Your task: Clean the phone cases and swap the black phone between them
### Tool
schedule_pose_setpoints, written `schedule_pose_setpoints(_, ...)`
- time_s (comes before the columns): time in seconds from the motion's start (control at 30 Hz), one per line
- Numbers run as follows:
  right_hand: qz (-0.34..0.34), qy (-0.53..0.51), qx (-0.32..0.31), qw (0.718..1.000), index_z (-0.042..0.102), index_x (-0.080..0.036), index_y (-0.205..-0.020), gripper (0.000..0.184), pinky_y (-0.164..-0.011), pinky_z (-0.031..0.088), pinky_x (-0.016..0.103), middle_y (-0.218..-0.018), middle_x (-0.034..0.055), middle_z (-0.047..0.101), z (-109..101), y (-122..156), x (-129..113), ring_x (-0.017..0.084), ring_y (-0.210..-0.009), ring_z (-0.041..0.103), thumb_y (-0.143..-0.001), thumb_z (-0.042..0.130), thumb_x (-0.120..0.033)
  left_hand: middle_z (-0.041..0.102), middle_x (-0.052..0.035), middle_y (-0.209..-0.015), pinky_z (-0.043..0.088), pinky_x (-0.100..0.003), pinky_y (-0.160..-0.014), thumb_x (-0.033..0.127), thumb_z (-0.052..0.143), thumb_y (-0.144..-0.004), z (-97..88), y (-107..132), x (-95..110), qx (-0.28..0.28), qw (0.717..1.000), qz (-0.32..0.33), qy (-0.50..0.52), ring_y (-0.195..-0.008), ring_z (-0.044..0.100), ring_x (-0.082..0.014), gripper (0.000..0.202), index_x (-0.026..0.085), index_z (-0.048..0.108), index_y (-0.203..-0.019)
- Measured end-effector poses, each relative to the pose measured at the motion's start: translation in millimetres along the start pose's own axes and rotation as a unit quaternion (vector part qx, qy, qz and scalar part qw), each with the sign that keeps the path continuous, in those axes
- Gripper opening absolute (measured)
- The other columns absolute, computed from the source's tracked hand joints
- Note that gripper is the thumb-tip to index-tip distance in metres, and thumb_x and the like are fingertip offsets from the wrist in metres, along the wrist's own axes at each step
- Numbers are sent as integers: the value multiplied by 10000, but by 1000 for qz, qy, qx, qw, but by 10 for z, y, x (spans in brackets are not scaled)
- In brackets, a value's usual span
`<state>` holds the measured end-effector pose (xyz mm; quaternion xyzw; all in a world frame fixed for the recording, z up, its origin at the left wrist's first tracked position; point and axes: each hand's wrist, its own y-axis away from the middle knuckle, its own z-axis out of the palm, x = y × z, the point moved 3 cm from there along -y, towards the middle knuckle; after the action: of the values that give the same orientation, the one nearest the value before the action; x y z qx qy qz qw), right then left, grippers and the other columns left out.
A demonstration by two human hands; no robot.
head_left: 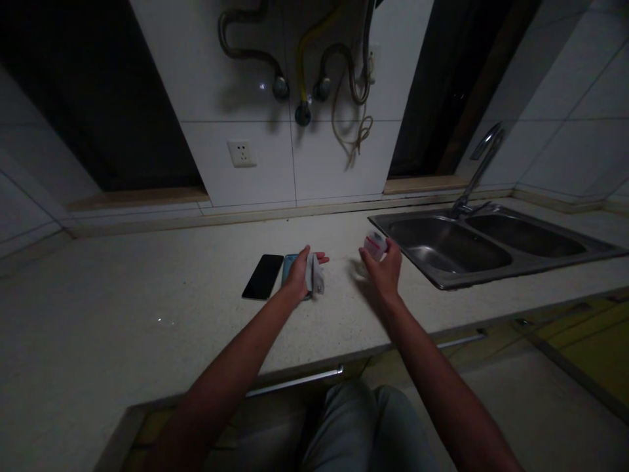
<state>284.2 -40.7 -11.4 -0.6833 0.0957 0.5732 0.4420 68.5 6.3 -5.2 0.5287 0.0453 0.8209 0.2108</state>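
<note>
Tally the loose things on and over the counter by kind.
Phones: 2, black phone and teal phone under the left hand
White folded piece: 1, held by the left hand
Small container: 1, in the right hand
Total: 4

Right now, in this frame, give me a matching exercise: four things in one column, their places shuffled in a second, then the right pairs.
Things:
1. black phone
2. small white container
3. tap
4. wall socket

Places:
A. held in the right hand
B. on the tiled wall
C. flat on the counter, left of the left hand
D. behind the sink

Pairs: 1-C, 2-A, 3-D, 4-B.
</note>
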Motion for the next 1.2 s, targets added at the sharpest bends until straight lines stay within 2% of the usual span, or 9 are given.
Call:
schedule_pose_setpoints(0.07, -74, 28, 105, 991, 576, -224, -1110, 496, -920, 429, 419, -1107, 85, 590, -57, 96, -156, 255, -1032, 529, -684, 765, -393, 749, -143, -948, 417, -221, -483, 516, 406, -971, -27, -36, -3, 26, 999, 40, -9, -554, 577, -125, 512, 101, 696, -1050)
schedule_pose_setpoints(0.13, -113, -7, 101, 988, 612, -242, -1030, 337, -867, 447, 390, -949, 49, 596, -6, 239, -275, 227, -897, 551, -737, 723, -366, 748, -129, -951, 426, -215, -519, 553, 383, -971, -44, -62, -8, 42, 996, 74, -26, -618, 596, -131, 559, 106, 706, -1066)
schedule_pose_setpoints(0.2, -100, -48, -41, 993, 656, -248, -921, 209, -775, 465, 355, -821, 28, 599, 179, 391, -325, 204, -771, 550, -751, 720, -350, 740, -119, -968, 454, -216, -573, 587, 362, -969, -45, -73, -12, 45, 993, 100, -38, -726, 633, -154, 594, 118, 715, -1058)
schedule_pose_setpoints(0.3, -11, -42, -273, 961, 663, -231, -1105, 387, -679, 465, 310, -929, 38, 664, 518, 594, -268, 166, -710, 580, -750, 744, -361, 724, -116, -994, 491, -226, -665, 659, 375, -941, -40, -74, -5, 41, 990, 132, -34, -876, 662, -188, 634, 140, 731, -1025)
schedule_pose_setpoints(0.47, 108, -65, -418, 900, 695, -174, -861, 319, -548, 409, 253, -675, -14, 634, 781, 626, -152, 130, -568, 538, -776, 681, -482, 688, -82, -784, 485, -235, -634, 676, 348, -943, -63, -94, -9, 23, 987, 141, -73, -775, 631, -177, 669, 153, 742, -1078)
schedule_pose_setpoints(0.77, 158, -103, -250, 950, 608, -194, -631, 242, -494, 336, 243, -547, -55, 543, 830, 192, -148, 115, -516, 463, -629, 726, -405, 692, -122, -1066, 501, -282, -802, 421, 552, -940, -62, -32, 96, 30, 940, 237, -243, -1038, 628, -250, 299, 180, 727, -959)
schedule_pose_setpoints(0.9, 231, -167, -233, 930, 566, -215, -664, 180, -464, 376, 244, -555, -59, 531, 965, 97, -41, 131, -512, 486, -645, 656, -370, 616, -151, -1200, 431, -341, -991, 326, 439, -984, -156, 41, 265, 117, 798, 302, -508, -1176, 572, -266, 301, 178, 675, -1097)
schedule_pose_setpoints(1.03, 326, -251, -220, 884, 536, -224, -691, 183, -436, 432, 252, -548, -56, 544, 1018, 121, 114, 146, -500, 522, -629, 657, -346, 589, -219, -1219, 426, -402, -979, 300, 449, -951, -303, 73, 337, 187, 664, 215, -691, -1173, 577, -332, 333, 126, 640, -1161)
schedule_pose_setpoints(1.2, 332, -282, -200, 878, 531, -217, -696, 206, -433, 459, 253, -531, -49, 545, 950, 147, 178, 143, -476, 533, -648, 680, -350, 623, -274, -1143, 429, -466, -970, 265, 611, -841, -420, 55, 279, 189, 702, 160, -668, -1162, 584, -411, 218, 118, 673, -989)
